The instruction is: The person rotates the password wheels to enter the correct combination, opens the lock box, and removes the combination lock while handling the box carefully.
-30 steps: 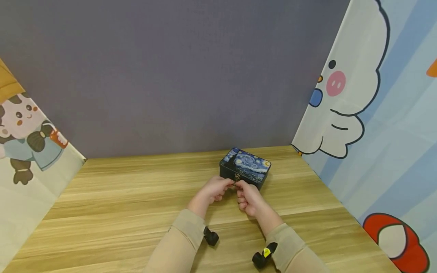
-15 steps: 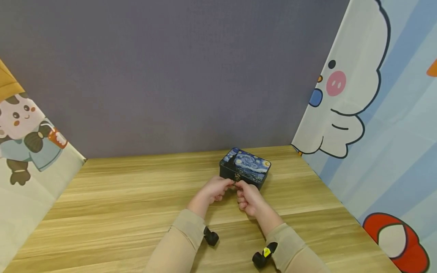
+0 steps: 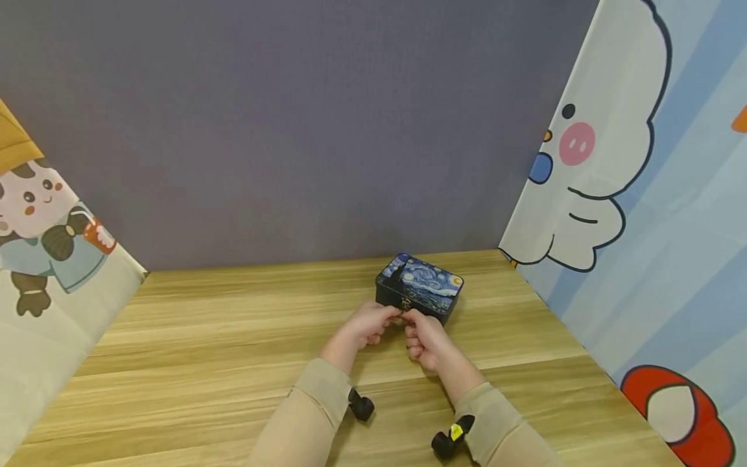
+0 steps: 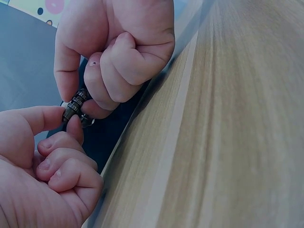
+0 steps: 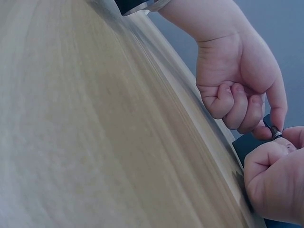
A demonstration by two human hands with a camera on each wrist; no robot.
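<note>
A dark box with a starry-night painting on its lid sits with its lid down at the back of the table. At its front, by a gold-coloured latch, both hands meet on a small combination padlock with numbered dials. My left hand pinches one end of it between thumb and index finger, the other fingers curled in. From the right, my right hand pinches the opposite end the same way. In the right wrist view most of the padlock is hidden behind fingers.
The wooden table stretches left and in front of the hands. A grey panel stands behind it. Cartoon-printed sheets flank it at left and right. A small black camera hangs from each sleeve.
Both hands stay at the same place at the box's front, with only tiny finger differences at most. The box has not moved.
</note>
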